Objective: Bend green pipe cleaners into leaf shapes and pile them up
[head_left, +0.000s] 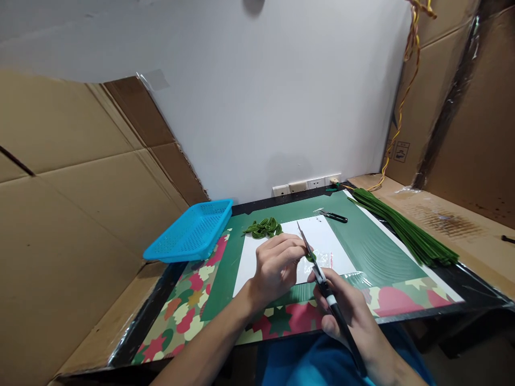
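In the middle of the head view, my left hand (277, 262) is closed, its fingertips pinching a small green fuzzy loop (310, 258), partly hidden. My right hand (346, 305) is wrapped round black-handled scissors (330, 300), seen nearly edge-on, with the thin pointed blades reaching up past the loop and my left fingertips. Both hands are over a white sheet (251, 262) on a green mat (362, 241). Just beyond my left hand lies a small pile of curled green pipe cleaners (263, 228).
A blue perforated basket (189, 230) stands at the left. A black-handled hand tool (333, 216) lies behind the sheet. Long straight green pipe cleaners (406, 228) lie bundled at the right. Wall sockets (298, 186) and a twisted yellow wire (402, 107) are at the back; cardboard walls flank the table.
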`<action>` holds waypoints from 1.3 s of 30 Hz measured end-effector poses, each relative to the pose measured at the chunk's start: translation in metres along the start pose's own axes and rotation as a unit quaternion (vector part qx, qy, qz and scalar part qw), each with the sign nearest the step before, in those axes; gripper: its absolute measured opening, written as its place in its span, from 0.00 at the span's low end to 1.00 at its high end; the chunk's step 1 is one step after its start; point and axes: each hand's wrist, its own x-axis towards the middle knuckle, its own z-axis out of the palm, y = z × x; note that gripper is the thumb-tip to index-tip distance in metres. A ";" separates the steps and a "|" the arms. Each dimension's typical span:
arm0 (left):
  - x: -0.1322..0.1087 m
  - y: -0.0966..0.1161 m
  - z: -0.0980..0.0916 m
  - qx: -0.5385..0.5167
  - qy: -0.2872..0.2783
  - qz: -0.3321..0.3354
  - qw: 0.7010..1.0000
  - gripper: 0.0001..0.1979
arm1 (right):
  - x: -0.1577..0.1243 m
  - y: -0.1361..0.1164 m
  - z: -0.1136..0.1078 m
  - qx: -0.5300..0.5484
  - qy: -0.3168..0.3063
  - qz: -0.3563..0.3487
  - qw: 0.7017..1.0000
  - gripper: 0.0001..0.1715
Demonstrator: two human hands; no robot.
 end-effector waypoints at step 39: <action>0.002 -0.005 0.002 0.000 0.030 -0.021 0.999 0.12 | -0.002 -0.009 -0.014 -0.106 0.066 -0.008 0.992 0.35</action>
